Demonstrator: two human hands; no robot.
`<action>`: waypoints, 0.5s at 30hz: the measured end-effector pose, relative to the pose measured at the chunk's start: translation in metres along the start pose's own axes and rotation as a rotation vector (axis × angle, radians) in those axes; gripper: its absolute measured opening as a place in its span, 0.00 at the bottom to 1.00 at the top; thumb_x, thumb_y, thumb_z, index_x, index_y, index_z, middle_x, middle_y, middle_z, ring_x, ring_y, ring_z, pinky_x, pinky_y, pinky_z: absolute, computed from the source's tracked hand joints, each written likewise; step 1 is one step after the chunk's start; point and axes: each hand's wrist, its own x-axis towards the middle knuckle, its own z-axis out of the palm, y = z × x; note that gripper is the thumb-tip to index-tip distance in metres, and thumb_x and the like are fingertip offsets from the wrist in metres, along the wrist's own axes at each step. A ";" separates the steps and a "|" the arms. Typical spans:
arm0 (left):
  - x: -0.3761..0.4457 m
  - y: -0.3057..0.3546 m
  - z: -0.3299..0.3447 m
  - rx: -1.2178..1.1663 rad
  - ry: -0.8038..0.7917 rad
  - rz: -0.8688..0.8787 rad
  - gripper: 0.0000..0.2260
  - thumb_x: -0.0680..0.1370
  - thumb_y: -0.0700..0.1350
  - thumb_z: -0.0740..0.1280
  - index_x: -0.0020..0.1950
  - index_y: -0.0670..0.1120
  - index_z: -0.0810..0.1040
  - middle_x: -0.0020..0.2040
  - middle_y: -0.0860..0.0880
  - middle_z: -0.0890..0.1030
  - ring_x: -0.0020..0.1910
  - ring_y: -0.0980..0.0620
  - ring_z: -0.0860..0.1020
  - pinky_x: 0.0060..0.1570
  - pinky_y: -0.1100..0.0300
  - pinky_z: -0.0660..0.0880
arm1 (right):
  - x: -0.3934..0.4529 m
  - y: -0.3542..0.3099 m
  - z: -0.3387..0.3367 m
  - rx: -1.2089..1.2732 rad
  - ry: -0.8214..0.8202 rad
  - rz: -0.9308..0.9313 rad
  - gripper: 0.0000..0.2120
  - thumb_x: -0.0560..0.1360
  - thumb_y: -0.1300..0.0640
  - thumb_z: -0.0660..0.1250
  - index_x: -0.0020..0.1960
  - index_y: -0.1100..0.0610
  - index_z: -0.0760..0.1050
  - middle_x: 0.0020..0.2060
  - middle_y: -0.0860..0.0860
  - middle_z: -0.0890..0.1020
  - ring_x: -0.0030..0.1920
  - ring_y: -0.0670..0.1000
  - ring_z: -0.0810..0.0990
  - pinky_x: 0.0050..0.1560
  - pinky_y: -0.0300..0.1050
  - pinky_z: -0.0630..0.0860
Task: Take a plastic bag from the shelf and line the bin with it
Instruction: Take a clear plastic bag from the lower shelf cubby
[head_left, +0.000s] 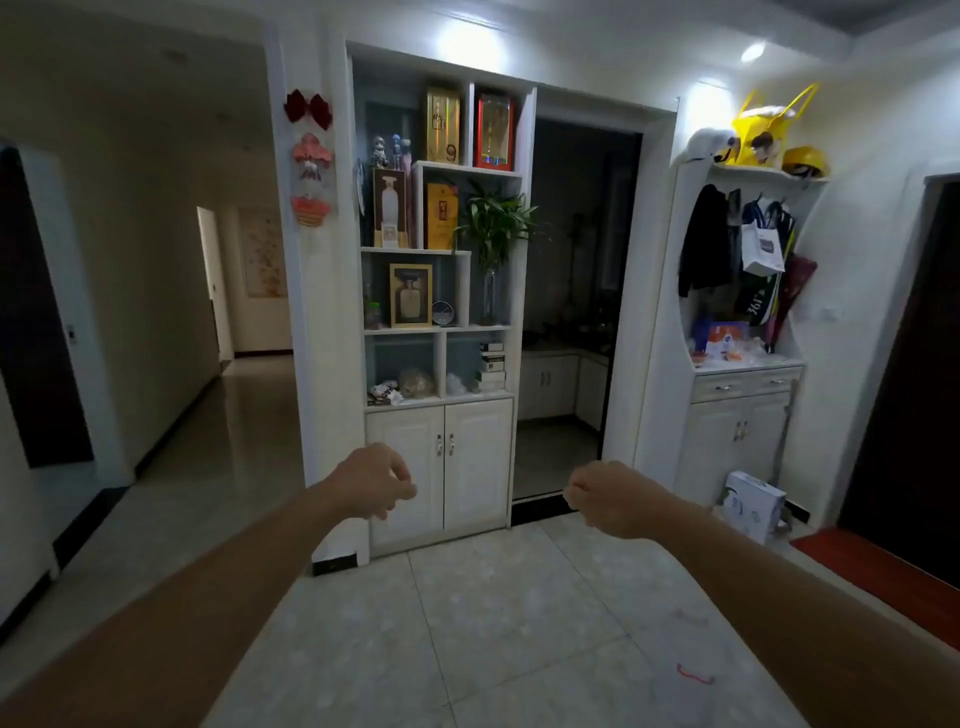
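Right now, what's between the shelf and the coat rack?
Head view: between shelf and coat rack is a dark open doorway.

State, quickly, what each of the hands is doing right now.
Left hand: open, fingers loosely curled, holding nothing.
Right hand: curled closed, nothing visibly held.
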 end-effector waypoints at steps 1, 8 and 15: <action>0.004 0.002 0.004 -0.004 -0.014 -0.004 0.10 0.76 0.47 0.71 0.54 0.43 0.80 0.40 0.45 0.82 0.35 0.51 0.82 0.31 0.63 0.77 | 0.008 0.005 0.002 0.024 0.012 -0.001 0.12 0.79 0.57 0.56 0.38 0.57 0.71 0.36 0.54 0.75 0.36 0.52 0.73 0.37 0.44 0.68; 0.052 0.006 0.008 -0.014 -0.025 0.002 0.09 0.77 0.47 0.70 0.54 0.44 0.79 0.40 0.45 0.82 0.34 0.52 0.82 0.31 0.62 0.77 | 0.065 0.016 0.001 -0.011 -0.010 0.007 0.15 0.80 0.53 0.56 0.35 0.54 0.67 0.33 0.52 0.72 0.34 0.51 0.72 0.38 0.47 0.68; 0.134 -0.020 -0.002 -0.016 -0.034 0.006 0.11 0.77 0.46 0.70 0.56 0.42 0.79 0.42 0.44 0.82 0.35 0.51 0.82 0.32 0.63 0.77 | 0.147 0.012 0.002 -0.043 0.025 0.056 0.16 0.79 0.49 0.56 0.34 0.51 0.69 0.36 0.52 0.77 0.41 0.53 0.76 0.45 0.49 0.75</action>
